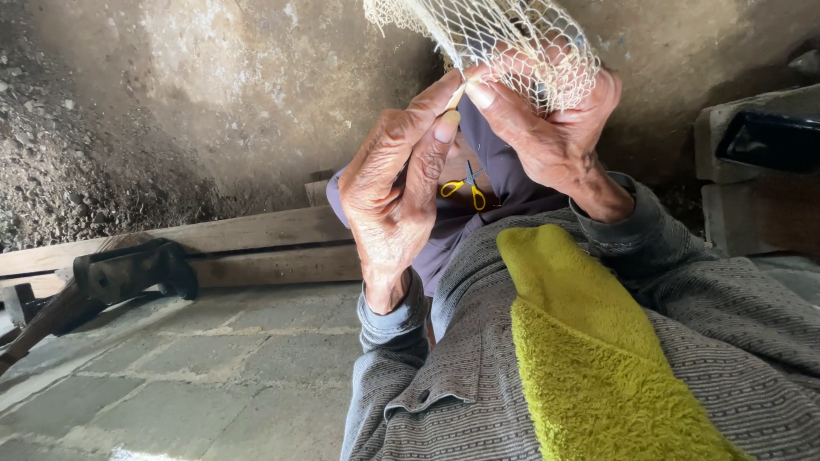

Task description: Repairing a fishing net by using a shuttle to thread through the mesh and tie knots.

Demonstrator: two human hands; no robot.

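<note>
Item: net work in hand, head view.

1. Left hand [397, 192]: I am seeing it raised in front of the body, thumb and forefinger pinching together on a thin pale sliver, a netting needle or a strand end [455, 96]; which, I cannot tell. The other fingers are curling loosely.

2. Right hand [547, 128]: I am seeing it closing on the cream, open-mesh twine net [512, 38], with fingers threading into the meshes and the thumb pressing toward the left thumb. The two hands are touching at the fingertips. The net is hanging down from above the frame and draping over the right hand.

3. Handling judgement: the step appears to be knotting or mending a mesh. To do it well I am judging that the right hand should be keeping the mesh taut while the left is guiding the sliver cleanly through one opening, not two.

4. Small scissors with yellow loop handles [465, 188]: lying on dark purple cloth [444, 230] below the hands, apart from both.

5. Yellow-green terry towel [589, 358]: lying over the grey striped garment [752, 341].

6. Surroundings: weathered wooden plank [248, 243] along the rough wall; dark iron tool [128, 269] beside it on the stone-slab floor [196, 367].

7. Packages, labels, signs: I am finding none in view.
</note>
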